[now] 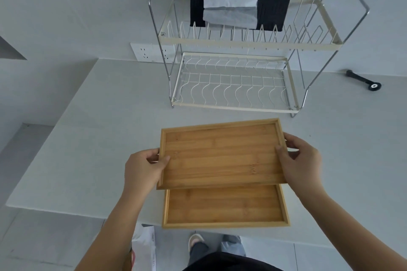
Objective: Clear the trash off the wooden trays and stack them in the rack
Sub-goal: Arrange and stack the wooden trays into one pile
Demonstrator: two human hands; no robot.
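Observation:
I hold a bare wooden tray [222, 154] level above the counter. My left hand [144, 169] grips its left edge and my right hand [301, 158] grips its right edge. A second wooden tray [224, 207] lies flat on the counter at the front edge, partly under the held one, with nothing on it. The two-tier wire rack [233, 86] stands behind the trays against the wall. Its lower tier holds nothing.
Black, white and grey cloths [237, 9] hang over the rack's upper tier. A black tool [363, 80] lies on the counter at the right. A wall socket [147, 51] sits left of the rack. A white plastic bag [144, 246] stands on the floor below the counter.

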